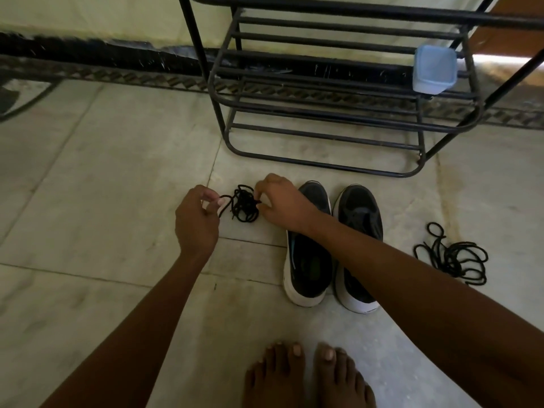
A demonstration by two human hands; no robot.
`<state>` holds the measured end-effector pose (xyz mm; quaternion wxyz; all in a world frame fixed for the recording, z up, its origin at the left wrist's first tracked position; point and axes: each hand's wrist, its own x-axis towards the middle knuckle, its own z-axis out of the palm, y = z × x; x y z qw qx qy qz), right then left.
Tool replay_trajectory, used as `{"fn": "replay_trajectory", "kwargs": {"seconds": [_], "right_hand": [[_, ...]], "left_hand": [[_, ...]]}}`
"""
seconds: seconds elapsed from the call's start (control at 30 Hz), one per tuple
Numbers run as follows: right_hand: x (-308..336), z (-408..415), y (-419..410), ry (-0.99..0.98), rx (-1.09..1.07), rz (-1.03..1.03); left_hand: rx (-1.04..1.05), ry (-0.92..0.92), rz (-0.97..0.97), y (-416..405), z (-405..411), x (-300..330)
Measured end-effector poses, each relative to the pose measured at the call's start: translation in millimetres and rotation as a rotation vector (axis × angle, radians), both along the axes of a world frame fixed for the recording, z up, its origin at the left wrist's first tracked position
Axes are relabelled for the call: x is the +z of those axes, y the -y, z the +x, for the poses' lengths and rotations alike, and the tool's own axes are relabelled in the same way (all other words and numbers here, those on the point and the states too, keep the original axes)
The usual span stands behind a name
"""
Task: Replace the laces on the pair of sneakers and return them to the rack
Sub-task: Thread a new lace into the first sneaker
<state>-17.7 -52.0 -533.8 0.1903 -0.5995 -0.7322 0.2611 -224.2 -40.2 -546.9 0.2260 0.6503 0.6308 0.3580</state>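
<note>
Head view: right arm (368, 260) across sneakers (309, 254)

bare arms (141, 313), bare feet (309, 378)

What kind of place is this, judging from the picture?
Probably a home entryway or hallway: a tiled floor, a black metal shoe rack standing by the wall, and sneakers on the floor before it.

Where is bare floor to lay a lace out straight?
Bare tile lies left of the left hand and between the black sneakers and the black metal rack. Crowded: both hands on the tangled black lace bundle; a second loose black lace pile right of the sneakers.
</note>
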Motion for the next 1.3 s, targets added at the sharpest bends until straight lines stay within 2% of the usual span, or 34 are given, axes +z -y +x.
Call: {"fn": "replay_trajectory", "kwargs": {"seconds": [0.1,0.27,0.37,0.43,0.5,0.6,0.67,0.7,0.73,0.8,0.87,0.9,1.0,1.1,1.13,1.17,1.23,1.3], "right_hand": [[11,-11,-6,-0.225,0.014,0.03],[35,-26,-5,-0.828,0.005,-0.38],[47,-17,-2,-0.891,-0.039,-0.373],[53,-9,-4,-0.861,-0.072,-0.284],[58,0,-9,-0.814,-0.065,-0.187],[66,12,-15,-0.751,-0.022,-0.116],[71,12,-15,-0.692,0.032,-0.111],[72,10,-15,-0.664,0.059,-0.115],[73,7,-14,-0.643,0.085,-0.122],[74,1,-12,-0.614,0.113,-0.128],[75,-3,-11,-0.616,0.133,-0.125],[77,-3,-10,-0.623,0.136,-0.122],[86,3,-11,-0.633,0.08,-0.115],[98,15,-11,-0.635,0.025,-0.12],[101,19,-12,-0.642,0.03,-0.124],[104,22,-12,-0.647,0.039,-0.128],[106,24,-12,-0.646,0.064,-0.143],[106,21,-12,-0.639,0.103,-0.153]], "left_hand": [[-0.015,0.067,0.079,15,6,21],[0.019,0.073,0.215,9,8,45],[0.191,0.02,0.193,-5,-11,41],[0.339,-0.125,0.052,-10,-29,33],[0.404,-0.334,-0.236,-15,-52,19],[0.25,-0.58,-0.692,-15,-82,3],[0.113,-0.641,-0.766,-14,-86,-2],[0.023,-0.581,-0.698,-14,-83,1],[-0.091,-0.447,-0.603,-14,-78,5],[-0.345,0.002,-0.513,-12,-57,29],[-0.579,0.47,-0.621,-6,-31,54],[-0.656,0.594,-0.682,-4,-21,59],[-0.721,0.614,-0.789,-1,-12,59],[-0.601,0.611,-0.786,-7,-35,40],[-0.556,0.544,-0.818,-9,-47,36],[-0.546,0.398,-0.849,-11,-58,32],[-0.62,-0.079,-0.959,-15,-77,27],[-0.677,-0.409,-1.072,-16,-83,27]]}}
